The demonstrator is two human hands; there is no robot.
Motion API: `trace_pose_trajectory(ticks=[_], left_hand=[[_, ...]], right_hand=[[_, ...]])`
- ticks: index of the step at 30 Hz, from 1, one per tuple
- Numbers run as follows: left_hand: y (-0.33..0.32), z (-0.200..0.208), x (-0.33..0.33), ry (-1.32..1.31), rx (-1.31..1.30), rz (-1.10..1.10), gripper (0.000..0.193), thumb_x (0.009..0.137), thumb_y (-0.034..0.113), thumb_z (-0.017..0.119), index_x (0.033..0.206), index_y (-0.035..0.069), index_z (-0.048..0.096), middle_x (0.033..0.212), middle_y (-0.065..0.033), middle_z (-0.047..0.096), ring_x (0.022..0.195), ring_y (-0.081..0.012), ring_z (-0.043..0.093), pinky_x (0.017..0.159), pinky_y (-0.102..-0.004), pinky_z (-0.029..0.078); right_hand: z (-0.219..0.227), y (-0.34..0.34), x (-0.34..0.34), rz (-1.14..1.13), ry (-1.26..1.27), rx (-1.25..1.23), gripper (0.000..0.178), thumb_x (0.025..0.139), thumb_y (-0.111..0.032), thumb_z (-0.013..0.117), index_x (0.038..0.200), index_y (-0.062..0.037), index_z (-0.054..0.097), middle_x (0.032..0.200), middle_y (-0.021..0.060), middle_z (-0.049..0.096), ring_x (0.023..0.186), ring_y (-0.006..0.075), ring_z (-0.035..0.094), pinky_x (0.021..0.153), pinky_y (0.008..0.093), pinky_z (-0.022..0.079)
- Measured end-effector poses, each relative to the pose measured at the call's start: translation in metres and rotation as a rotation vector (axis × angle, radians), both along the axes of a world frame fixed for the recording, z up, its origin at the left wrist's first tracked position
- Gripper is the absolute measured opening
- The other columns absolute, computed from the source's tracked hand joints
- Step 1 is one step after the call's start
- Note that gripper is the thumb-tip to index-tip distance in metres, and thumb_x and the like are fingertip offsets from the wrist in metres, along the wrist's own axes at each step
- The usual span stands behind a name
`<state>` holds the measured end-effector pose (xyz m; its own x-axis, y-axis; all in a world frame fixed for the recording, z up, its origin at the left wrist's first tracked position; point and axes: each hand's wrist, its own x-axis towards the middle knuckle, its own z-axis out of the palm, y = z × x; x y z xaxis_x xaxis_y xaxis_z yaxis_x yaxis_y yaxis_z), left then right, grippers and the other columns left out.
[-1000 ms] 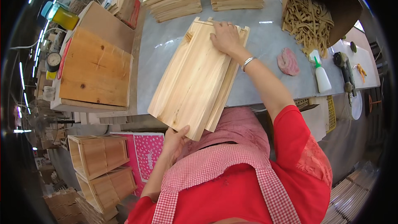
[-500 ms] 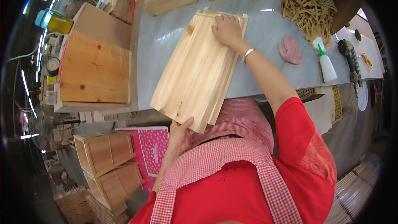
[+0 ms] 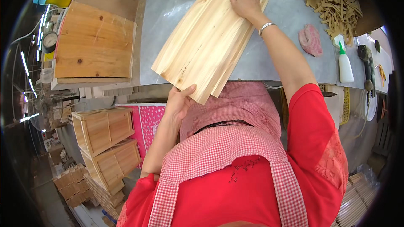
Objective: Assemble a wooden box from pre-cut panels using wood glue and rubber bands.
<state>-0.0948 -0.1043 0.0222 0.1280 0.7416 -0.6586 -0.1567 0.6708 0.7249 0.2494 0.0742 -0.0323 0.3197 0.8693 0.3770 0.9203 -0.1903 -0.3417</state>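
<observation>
In the head view, the pale wooden boards (image 3: 198,46) lie at a slant, with their far end over the grey tabletop (image 3: 290,14) and their near end poking out past its near edge, in front of the checked apron (image 3: 214,147). One board sits on top, and a bit of another shows along the right side, so the edges do not line up.

The left hand (image 3: 179,103) pinches the near left corner. Its thumb is on top and its other fingers go underneath, closed on the wood. The right hand (image 3: 247,3) lies on top at the far end, with its fingers bent a little. I cannot tell if those fingers grip the edge or just press down.

On the right are a pink pad (image 3: 310,40), a white bottle (image 3: 346,68) with a green tip, and a heap of tan strips (image 3: 336,10). A big wooden box (image 3: 94,38) is on the left.

The boards could slide apart if the right hand pushes only the top one. The near end could tip down if the left hand lets go. A rough edge could also poke a splinter into a bare finger.
</observation>
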Motion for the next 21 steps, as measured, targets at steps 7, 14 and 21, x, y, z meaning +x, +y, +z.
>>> trace_pose_trajectory(ticks=[7,14,21], left_hand=[[0.0,0.009,0.014,0.032,-0.026,0.021,0.058,0.09,-0.005,0.063,0.14,0.0,0.035,0.135,-0.0185,0.053,0.12,-0.0311,0.058,0.094,-0.0477,0.055],[0.001,0.0,0.009,0.042,0.004,0.055,0.057,0.088,-0.006,0.064,0.139,0.001,0.039,0.131,-0.0156,0.056,0.116,-0.0292,0.061,0.093,-0.0431,0.057],[0.04,0.049,-0.053,0.396,-0.116,-0.788,0.04,0.094,0.029,0.067,0.122,0.001,0.061,0.106,-0.0123,0.068,0.086,-0.0192,0.07,0.067,-0.0296,0.058]], right_hand=[[0.0,0.004,0.007,0.001,-0.031,0.041,0.044,0.091,-0.033,0.055,0.126,-0.0063,0.06,0.132,0.0186,0.056,0.128,0.0373,0.047,0.11,0.0485,0.032],[0.016,0.001,0.004,0.073,0.008,0.105,0.036,0.088,-0.028,0.06,0.114,-0.0027,0.063,0.123,0.0217,0.058,0.118,0.0395,0.051,0.104,0.05,0.037],[0.005,-0.009,0.002,0.079,-0.049,0.159,0.042,0.088,-0.026,0.063,0.121,-0.0011,0.061,0.125,0.022,0.056,0.122,0.0384,0.048,0.106,0.0497,0.034]])
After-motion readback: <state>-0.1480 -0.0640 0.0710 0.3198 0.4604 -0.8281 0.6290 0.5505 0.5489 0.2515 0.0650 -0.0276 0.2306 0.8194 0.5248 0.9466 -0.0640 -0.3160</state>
